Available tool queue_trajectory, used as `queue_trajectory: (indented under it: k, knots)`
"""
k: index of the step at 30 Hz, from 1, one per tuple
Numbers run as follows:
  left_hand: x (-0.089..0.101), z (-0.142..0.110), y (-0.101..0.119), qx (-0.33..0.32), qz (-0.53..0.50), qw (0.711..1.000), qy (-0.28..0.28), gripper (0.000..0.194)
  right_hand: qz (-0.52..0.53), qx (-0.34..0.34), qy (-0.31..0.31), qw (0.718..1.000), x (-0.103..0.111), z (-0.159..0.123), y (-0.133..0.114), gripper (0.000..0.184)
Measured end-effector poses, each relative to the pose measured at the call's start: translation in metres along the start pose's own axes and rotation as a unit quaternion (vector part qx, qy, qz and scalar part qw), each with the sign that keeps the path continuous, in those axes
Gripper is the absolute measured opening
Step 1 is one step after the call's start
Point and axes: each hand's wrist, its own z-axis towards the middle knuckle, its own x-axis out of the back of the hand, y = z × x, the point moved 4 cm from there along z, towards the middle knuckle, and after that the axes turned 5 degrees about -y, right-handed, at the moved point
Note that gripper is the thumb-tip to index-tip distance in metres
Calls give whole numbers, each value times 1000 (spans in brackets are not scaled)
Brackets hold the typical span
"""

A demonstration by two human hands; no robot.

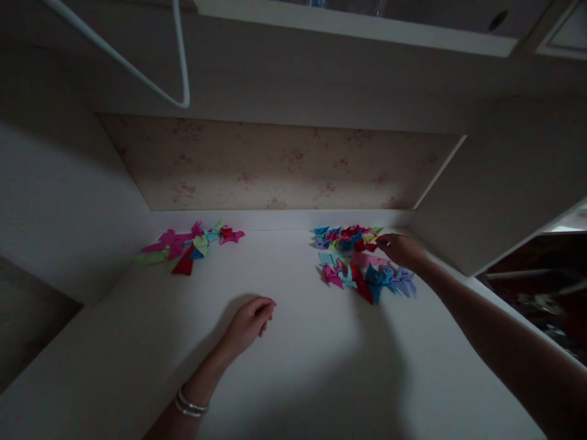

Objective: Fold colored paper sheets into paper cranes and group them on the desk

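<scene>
Two heaps of small folded paper figures in pink, red, blue, green and purple lie on a white desk (293, 366). The right heap (362, 263) sits near the back right corner. My right hand (401, 249) reaches into its far edge, fingers closed in a pinch on a red paper piece there. The left heap (188, 244) lies at the back left, untouched. My left hand (250, 324) rests on the desk in the middle, fingers loosely curled with nothing in them, bracelets on the wrist.
A floral-patterned back panel (279, 165) closes the desk alcove, with side walls left and right. A shelf (358, 24) runs overhead, and a white hanger (178, 73) hangs at the upper left. A dark opening with clutter shows at the far right.
</scene>
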Motion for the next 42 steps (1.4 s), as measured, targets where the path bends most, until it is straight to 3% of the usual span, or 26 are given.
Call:
queue_trajectory:
  k: [2,4,7,10,13,16,19,24,35,42]
  knots:
    - [0,-1,1,-7,8,1000,-1,32,100,3,48,994,7,-28,-31,20]
    - [0,-1,1,-14,11,1000,1,32,235,12,73,969,5,-64,-69,23]
    - [-1,-2,2,-22,15,1000,-3,31,414,26,-3,910,-22,-119,-133,25]
    - [-1,-2,1,-28,20,999,-3,32,557,1,-100,824,-67,-161,-191,24]
    - [-2,-3,0,-40,31,999,-7,34,640,4,-156,752,-106,-176,-240,24]
    - [-2,-3,-1,-58,43,997,-14,33,659,31,-154,735,-123,-171,-269,24]
    - [-2,-1,-2,-66,50,996,-17,31,651,50,-134,746,-123,-161,-278,24]
    - [-3,0,1,-76,52,996,-20,20,594,85,-132,789,-119,-161,-272,24]
    - [-2,-2,2,-55,47,997,-22,21,579,107,-158,793,-120,-166,-274,29]
    - [-3,-2,1,-62,41,997,-15,22,597,108,-162,779,-119,-169,-277,29]
